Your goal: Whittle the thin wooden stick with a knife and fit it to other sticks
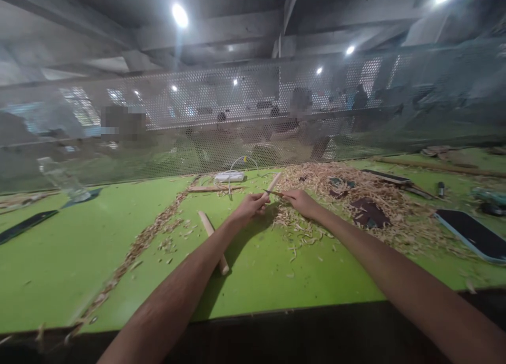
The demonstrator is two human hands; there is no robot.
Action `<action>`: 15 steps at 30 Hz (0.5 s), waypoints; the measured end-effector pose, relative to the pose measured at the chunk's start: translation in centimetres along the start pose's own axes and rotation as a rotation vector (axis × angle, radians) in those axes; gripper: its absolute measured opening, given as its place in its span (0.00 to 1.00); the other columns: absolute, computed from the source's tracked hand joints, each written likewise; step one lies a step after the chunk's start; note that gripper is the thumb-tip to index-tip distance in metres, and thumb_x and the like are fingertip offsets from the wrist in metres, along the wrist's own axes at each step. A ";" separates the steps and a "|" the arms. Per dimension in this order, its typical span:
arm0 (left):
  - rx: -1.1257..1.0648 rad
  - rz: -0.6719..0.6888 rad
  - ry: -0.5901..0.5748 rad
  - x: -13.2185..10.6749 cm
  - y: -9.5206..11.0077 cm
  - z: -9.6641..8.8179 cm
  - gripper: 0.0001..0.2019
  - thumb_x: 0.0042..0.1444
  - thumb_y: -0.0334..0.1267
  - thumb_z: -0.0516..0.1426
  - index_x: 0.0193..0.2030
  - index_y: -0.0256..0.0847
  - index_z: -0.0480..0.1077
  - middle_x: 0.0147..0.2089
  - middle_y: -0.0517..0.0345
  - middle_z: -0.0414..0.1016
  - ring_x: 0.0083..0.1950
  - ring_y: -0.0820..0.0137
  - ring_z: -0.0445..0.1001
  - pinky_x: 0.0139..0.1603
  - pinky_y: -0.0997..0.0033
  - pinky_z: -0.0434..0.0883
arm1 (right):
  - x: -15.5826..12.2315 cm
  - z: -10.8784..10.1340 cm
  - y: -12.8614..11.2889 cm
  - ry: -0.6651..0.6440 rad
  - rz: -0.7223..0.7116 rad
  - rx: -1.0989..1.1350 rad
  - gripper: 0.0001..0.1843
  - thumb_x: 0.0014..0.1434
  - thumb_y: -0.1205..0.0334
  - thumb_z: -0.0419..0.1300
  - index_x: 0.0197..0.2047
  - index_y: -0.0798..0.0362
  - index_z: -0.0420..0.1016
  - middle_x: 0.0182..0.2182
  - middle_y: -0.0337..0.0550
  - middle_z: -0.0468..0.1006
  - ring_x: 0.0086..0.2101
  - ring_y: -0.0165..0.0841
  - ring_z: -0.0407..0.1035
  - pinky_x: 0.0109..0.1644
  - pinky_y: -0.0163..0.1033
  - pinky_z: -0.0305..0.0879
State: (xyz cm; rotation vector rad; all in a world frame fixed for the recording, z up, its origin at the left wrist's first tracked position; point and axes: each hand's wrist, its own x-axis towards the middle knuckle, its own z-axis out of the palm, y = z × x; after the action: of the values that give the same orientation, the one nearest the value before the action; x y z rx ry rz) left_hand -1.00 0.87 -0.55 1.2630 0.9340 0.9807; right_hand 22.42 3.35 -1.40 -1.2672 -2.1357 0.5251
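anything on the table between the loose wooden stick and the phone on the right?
Head view: wood shavings lie scattered between the loose stick and the phone.

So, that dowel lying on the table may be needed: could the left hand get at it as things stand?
Probably yes, once freed. The left hand grips a stick; the dowel lies beside and partly under that forearm, nothing on it.

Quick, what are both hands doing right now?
Left hand: closed around a wooden stick.
Right hand: closed on a small knife, blade against the stick.
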 end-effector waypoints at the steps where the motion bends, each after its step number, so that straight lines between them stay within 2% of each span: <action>1: -0.003 0.003 -0.003 0.0 -0.1 0.0 0.13 0.58 0.41 0.69 0.33 0.33 0.74 0.21 0.66 0.64 0.18 0.82 0.58 0.19 0.81 0.52 | 0.0 -0.1 0.1 0.004 -0.015 -0.008 0.17 0.73 0.60 0.55 0.55 0.51 0.84 0.41 0.49 0.84 0.35 0.36 0.73 0.41 0.42 0.69; 5: -0.010 0.018 -0.019 0.1 -0.3 0.0 0.15 0.56 0.43 0.70 0.33 0.32 0.75 0.21 0.66 0.63 0.19 0.82 0.59 0.19 0.81 0.54 | -0.1 -0.2 0.1 0.027 -0.042 -0.031 0.17 0.73 0.61 0.55 0.54 0.51 0.85 0.42 0.49 0.85 0.36 0.36 0.74 0.42 0.43 0.70; 9: -0.024 0.007 -0.024 0.3 -0.5 0.1 0.17 0.54 0.44 0.71 0.29 0.33 0.73 0.19 0.68 0.60 0.18 0.83 0.55 0.18 0.81 0.52 | -0.1 -0.2 0.1 0.027 -0.028 -0.070 0.17 0.73 0.62 0.55 0.54 0.51 0.85 0.43 0.51 0.84 0.37 0.38 0.74 0.44 0.45 0.71; 15: -0.054 0.030 -0.041 0.7 -1.2 -0.3 0.16 0.52 0.42 0.73 0.31 0.31 0.75 0.22 0.67 0.62 0.19 0.84 0.56 0.18 0.83 0.54 | -0.1 -0.3 0.7 0.024 -0.053 -0.100 0.18 0.73 0.60 0.53 0.56 0.47 0.84 0.41 0.49 0.85 0.36 0.38 0.74 0.44 0.46 0.72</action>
State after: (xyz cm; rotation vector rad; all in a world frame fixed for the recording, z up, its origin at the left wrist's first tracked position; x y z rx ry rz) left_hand -0.96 1.58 -1.76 1.2502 0.8539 0.9941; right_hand 23.05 3.61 -1.60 -1.2602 -2.1934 0.3832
